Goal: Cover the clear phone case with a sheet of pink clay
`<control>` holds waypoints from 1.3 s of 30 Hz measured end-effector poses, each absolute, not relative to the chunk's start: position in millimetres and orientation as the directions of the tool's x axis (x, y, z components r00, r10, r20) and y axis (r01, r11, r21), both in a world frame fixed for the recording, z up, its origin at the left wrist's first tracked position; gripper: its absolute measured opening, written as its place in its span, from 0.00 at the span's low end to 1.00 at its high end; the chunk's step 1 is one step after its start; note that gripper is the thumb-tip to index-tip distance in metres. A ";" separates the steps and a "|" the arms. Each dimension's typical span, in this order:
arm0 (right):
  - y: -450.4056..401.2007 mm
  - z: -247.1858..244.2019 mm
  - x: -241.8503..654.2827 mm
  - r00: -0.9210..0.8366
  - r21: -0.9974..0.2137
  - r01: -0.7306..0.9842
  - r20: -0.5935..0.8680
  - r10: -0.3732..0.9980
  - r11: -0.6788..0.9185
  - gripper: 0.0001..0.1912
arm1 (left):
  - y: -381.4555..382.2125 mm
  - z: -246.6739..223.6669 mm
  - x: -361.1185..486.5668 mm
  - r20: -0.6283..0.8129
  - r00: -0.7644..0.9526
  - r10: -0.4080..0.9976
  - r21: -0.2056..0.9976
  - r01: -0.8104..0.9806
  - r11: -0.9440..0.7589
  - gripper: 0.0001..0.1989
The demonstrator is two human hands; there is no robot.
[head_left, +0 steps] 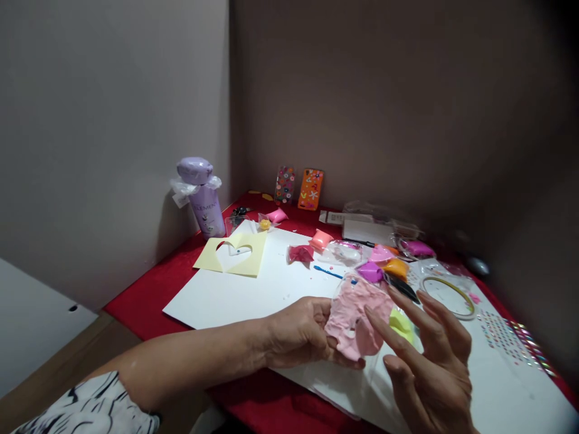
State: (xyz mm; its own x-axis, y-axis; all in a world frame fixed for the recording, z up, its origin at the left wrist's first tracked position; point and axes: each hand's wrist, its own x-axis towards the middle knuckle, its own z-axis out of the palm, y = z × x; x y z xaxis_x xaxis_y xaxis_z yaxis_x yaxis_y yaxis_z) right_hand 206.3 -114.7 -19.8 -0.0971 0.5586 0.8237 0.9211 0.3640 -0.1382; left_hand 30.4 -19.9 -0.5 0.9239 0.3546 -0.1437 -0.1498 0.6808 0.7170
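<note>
My left hand [301,333] grips a clear phone case spread with pale pink clay [353,314], holding it up over the white board. The clay is lumpy and uneven, with a small gap low in the middle, and the case's clear rim shows along the top. My right hand [429,361] is open in front of it, fingers apart, the index fingertip at the clay's surface. Behind my right fingers lies a yellow-green piece [400,325], partly hidden. A thin blue tool [329,272] rests on the board just beyond the case.
A white board [253,301] covers much of the red cloth [140,301]. Several clay packets, such as a purple one [370,271], lie beyond my hands. Yellow paper with a heart cutout [253,259], a lilac bottle [205,205], decorated phone cases [311,189] and gem stickers [502,334] stand or lie around.
</note>
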 end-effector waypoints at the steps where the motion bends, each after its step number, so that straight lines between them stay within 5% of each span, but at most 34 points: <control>1: -114.5 -19.7 206.2 -0.102 -0.132 0.924 0.819 0.565 0.358 0.17 | -20.0 -0.3 30.3 -0.137 0.927 0.350 0.713 -0.153 0.684 0.28; 11: -114.2 -15.8 203.0 -0.208 0.030 0.937 0.847 0.489 0.347 0.15 | -23.4 1.6 31.1 -0.159 0.930 0.333 0.727 -0.118 0.677 0.29; 19: -114.7 -13.8 207.5 -0.091 -0.116 0.923 0.859 0.504 0.366 0.17 | -22.7 -2.9 30.7 -0.138 0.933 0.332 0.717 -0.137 0.684 0.30; 39: -113.2 -11.7 197.2 -0.183 -0.002 0.934 0.856 0.484 0.358 0.16 | -24.0 1.9 30.9 -0.115 0.924 0.364 0.723 -0.173 0.669 0.32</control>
State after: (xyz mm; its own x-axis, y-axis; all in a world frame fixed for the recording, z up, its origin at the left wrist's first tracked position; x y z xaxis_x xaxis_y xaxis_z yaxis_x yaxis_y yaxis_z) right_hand 197.2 -113.2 -11.7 -0.1834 0.4840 0.8556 0.9338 0.3577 -0.0022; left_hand 30.9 -24.0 1.9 0.9244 0.3637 -0.1153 -0.1730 0.6689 0.7230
